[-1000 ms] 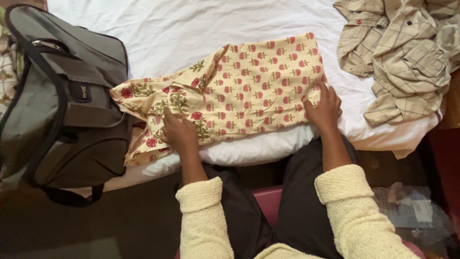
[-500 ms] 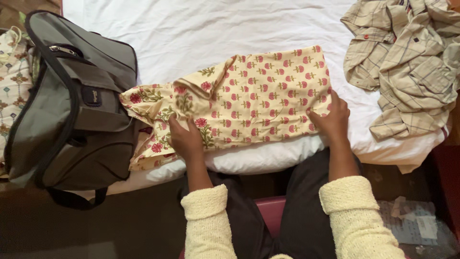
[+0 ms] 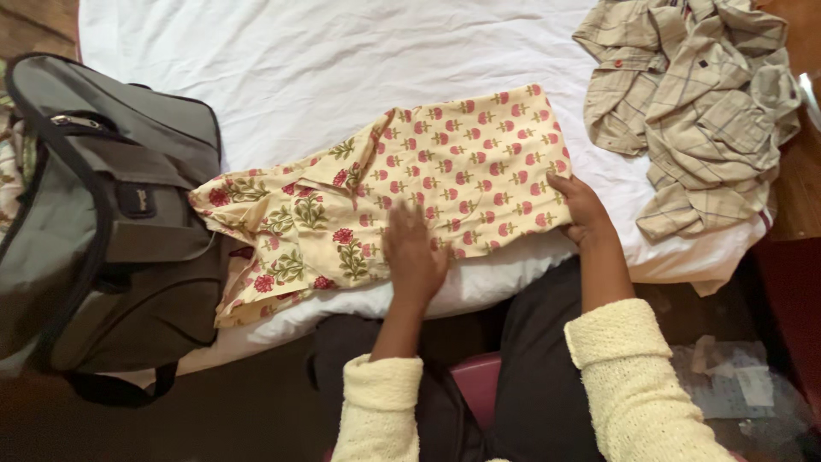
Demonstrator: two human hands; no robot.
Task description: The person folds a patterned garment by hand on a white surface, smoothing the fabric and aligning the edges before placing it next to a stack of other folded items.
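the floral garment [image 3: 410,192], cream with red flowers, lies partly folded on the white bed sheet [image 3: 299,60], right under both hands near the bed's near edge. the left hand [image 3: 415,252] rests flat on its middle, fingers spread wide and a little blurred, holding nothing; the flat palm looks meant to press the cloth smooth. the right hand [image 3: 580,205] sits at the garment's right end with fingers curled at the hem; it seems to pin or pinch that edge so the cloth stays taut, though whether it actually grips the fabric cannot be told.

left of the left hand, the garment's loose end with the larger flower print reaches out and touches a grey and black bag [image 3: 103,214], which stands at the bed's corner and crowds that side. beyond the right hand, apart from the garment, lies a crumpled beige checked shirt [image 3: 693,111] at the far right of the sheet. between and beyond the hands the sheet is wrinkled. cream knitted sleeves [image 3: 620,368] cover both forearms, over dark trousers.
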